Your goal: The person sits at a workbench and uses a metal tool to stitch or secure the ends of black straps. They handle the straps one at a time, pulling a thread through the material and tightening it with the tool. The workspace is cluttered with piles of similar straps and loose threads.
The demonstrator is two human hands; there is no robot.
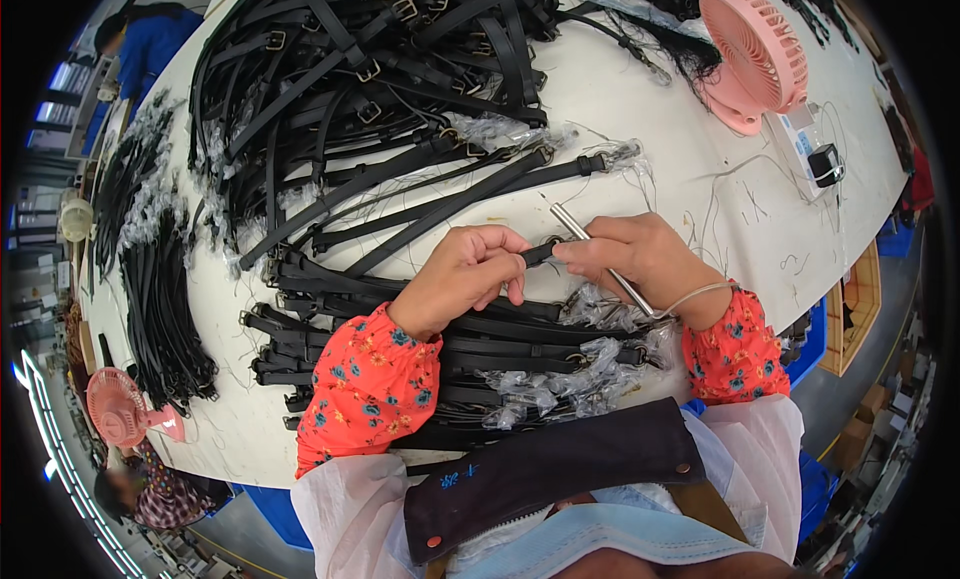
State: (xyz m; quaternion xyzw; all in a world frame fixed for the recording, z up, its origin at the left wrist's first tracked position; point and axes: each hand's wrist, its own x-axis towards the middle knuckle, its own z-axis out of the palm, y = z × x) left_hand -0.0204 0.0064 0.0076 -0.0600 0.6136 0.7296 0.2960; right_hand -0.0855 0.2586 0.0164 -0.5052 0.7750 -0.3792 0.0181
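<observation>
Over the near middle of the table, my left hand (465, 274) pinches a short end of a black belt (538, 254). The fingertips of my right hand (640, 259) meet that same end from the other side. Also in my right hand is a slim silver metal rod (572, 222), slanting from upper left to lower right past the fingers. Below both hands lies a stack of black belts (480, 361) with metal buckles. Clear plastic wrap (570, 384) covers their right ends. How the belt end meets the right fingertips is partly hidden.
A large heap of black buckled belts (370, 109) fills the far table (700, 194). Bundled straps (160, 279) lie at left. Pink fans stand far right (755, 54) and left (118, 409). Near the right fan sits a white box (795, 144) with a black plug. Other people are at left.
</observation>
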